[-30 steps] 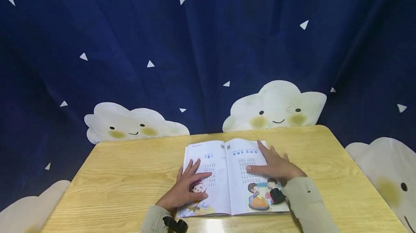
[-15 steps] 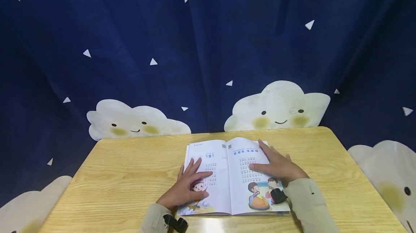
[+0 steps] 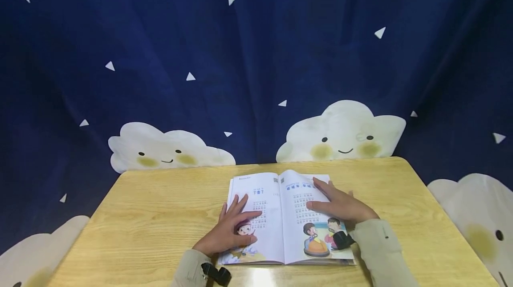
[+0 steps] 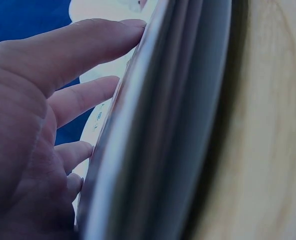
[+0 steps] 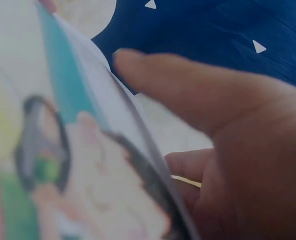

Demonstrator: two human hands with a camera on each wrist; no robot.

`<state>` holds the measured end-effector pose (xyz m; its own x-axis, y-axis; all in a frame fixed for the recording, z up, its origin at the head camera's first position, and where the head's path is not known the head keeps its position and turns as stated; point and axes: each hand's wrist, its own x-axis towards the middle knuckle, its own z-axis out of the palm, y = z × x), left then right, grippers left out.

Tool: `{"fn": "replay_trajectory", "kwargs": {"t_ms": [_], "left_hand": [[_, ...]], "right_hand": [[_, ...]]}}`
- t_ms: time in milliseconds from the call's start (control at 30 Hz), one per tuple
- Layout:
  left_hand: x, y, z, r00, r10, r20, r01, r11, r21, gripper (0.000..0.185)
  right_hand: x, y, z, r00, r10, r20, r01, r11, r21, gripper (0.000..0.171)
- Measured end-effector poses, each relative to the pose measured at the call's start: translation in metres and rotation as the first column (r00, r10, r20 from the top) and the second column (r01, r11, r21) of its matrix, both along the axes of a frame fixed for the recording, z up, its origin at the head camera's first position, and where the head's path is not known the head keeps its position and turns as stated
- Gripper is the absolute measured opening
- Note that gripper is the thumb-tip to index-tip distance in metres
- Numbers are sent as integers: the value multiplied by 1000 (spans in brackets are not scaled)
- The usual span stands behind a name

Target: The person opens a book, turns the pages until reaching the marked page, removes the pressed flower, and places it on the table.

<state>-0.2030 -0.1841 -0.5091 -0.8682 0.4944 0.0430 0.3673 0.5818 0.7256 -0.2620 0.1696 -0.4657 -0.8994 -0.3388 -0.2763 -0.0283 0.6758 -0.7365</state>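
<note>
While it lies open and flat near the front middle of the wooden table (image 3: pixel 140 216), the picture book (image 3: pixel 280 216) shows printed pages: blue headings in Chinese characters top each page, too small to read, with columns of small text beneath and a small square code by the inner top corner of each page. Cartoon figures fill the lower parts, a child's face on the left page and two figures in a round car on the right.

Both hands lie on top of the book. The left hand (image 3: pixel 230 229) rests flat on the left page, fingers straight and spread, partly covering the child's face; the left wrist view shows its fingers (image 4: pixel 87 45) laid against the page above the stacked page edges. The right hand (image 3: pixel 340 204) rests palm down along the right page's outer edge, fingers relaxed and extended; whether the thumb hooks under a sheet cannot be told.

Behind the table hangs a dark blue curtain (image 3: pixel 256 55) with white triangles and smiling clouds. Beige sleeves cover both wrists.
</note>
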Motion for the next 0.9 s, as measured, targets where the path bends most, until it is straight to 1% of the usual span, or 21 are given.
{"fn": "replay_trajectory", "kwargs": {"t_ms": [133, 200, 267, 367, 467, 533, 633, 700, 767, 900], "left_hand": [[1, -1, 1, 1000, 1, -6, 0, 1000, 11, 59], [1, -2, 1, 1000, -2, -10, 2, 1000, 22, 59], [0, -2, 2, 1000, -4, -21, 4, 1000, 31, 59], [0, -2, 3, 1000, -6, -27, 7, 999, 36, 58], [0, -1, 2, 1000, -13, -5, 13, 1000, 22, 58], [0, -1, 1, 1000, -13, 11, 12, 1000, 19, 58], [1, 0, 0, 1000, -1, 10, 1, 1000, 26, 58], [1, 0, 0, 1000, 7, 9, -7, 1000, 27, 57], [1, 0, 0, 1000, 9, 12, -9, 1000, 21, 57], [1, 1, 0, 1000, 4, 28, -5, 1000, 14, 57]], "right_hand": [[0, -2, 3, 1000, 2, 18, -1, 999, -34, 92], [-1, -4, 4, 999, -13, 51, 17, 997, -76, 90], [0, -7, 6, 996, -25, 82, 37, 989, -142, 86], [1, -9, 10, 995, -34, 93, 54, 974, -222, 81], [3, -7, 14, 998, -44, 47, 55, 967, -250, 78], [3, -4, 17, 998, -68, 16, 70, 966, -250, 76], [1, 2, 21, 994, -95, -50, 79, 963, -257, 74], [0, 6, 22, 991, -109, -76, 85, 959, -271, 71], [-1, 10, 22, 990, -107, -96, 72, 948, -311, 67], [-1, 16, 20, 988, -95, -123, 38, 915, -401, 55]]}}
